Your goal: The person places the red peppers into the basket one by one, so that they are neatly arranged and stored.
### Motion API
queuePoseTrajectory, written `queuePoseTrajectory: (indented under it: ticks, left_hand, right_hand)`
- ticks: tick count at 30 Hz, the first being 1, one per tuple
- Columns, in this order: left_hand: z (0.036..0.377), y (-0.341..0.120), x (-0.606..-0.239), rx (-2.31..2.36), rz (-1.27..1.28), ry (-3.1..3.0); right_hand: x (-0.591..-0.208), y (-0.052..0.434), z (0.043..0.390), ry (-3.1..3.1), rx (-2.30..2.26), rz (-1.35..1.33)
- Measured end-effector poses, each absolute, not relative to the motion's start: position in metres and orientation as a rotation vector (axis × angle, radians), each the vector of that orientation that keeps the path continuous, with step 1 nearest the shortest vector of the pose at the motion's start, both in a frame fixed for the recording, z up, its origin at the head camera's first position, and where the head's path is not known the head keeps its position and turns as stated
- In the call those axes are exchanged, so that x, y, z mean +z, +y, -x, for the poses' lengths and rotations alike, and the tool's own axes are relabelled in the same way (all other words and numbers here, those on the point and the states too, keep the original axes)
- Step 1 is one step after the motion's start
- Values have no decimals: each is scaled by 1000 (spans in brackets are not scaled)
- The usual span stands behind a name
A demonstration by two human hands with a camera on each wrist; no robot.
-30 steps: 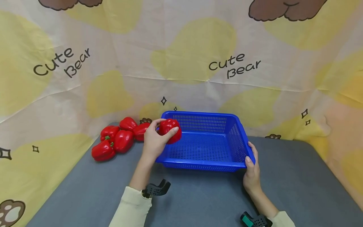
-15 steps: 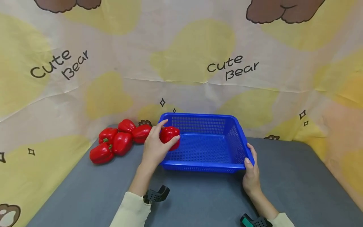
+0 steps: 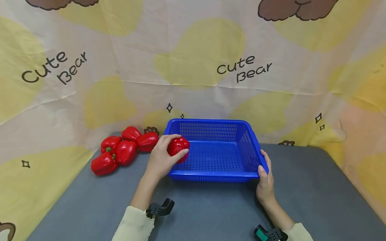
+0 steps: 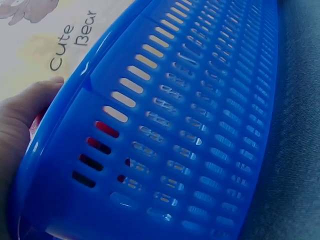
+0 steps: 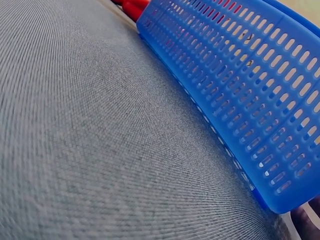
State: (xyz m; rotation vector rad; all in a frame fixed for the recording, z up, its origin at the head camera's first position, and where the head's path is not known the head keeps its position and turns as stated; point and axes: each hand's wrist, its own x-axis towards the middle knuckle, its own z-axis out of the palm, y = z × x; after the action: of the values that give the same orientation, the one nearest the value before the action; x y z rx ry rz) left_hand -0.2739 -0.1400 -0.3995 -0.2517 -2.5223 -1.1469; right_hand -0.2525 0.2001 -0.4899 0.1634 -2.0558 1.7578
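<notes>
My left hand (image 3: pixel 161 157) grips a red bell pepper (image 3: pixel 179 149) between thumb and fingers, over the left end of a blue plastic basket (image 3: pixel 211 174). Through the slots of the basket wall (image 4: pixel 150 115), patches of red show in the left wrist view, and part of the hand (image 4: pixel 20 115) appears past the rim. At the basket's right end, my right hand (image 3: pixel 265 183) holds the rim, thumb on top and fingers around the outside. Only dark fingertips (image 5: pixel 306 225) of that hand reach into the right wrist view, by the basket's lower corner.
Several red bell peppers (image 3: pixel 126 153) lie grouped on the grey table (image 3: pixel 205 207), left of the basket. Behind the table hangs a patterned cloth (image 3: pixel 193 60) with yellow blotches and lettering. Each wrist wears a dark camera mount (image 3: pixel 161 207).
The left hand has lowered the bell pepper further into the basket's left end. My right hand keeps its hold on the rim. The whole head view has shifted slightly.
</notes>
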Motion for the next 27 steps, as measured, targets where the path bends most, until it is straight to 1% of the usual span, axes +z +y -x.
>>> queuePoseTrajectory:
  ticks: [14,27]
  left_hand:
    - [273,-139,-398,-1097,230,-2615]
    - [271,-140,-395,-1027,306,-2696]
  right_hand:
    - [-487,201,252,-2123,1710,-125]
    - [-484,199,251,-2105,1734,-140]
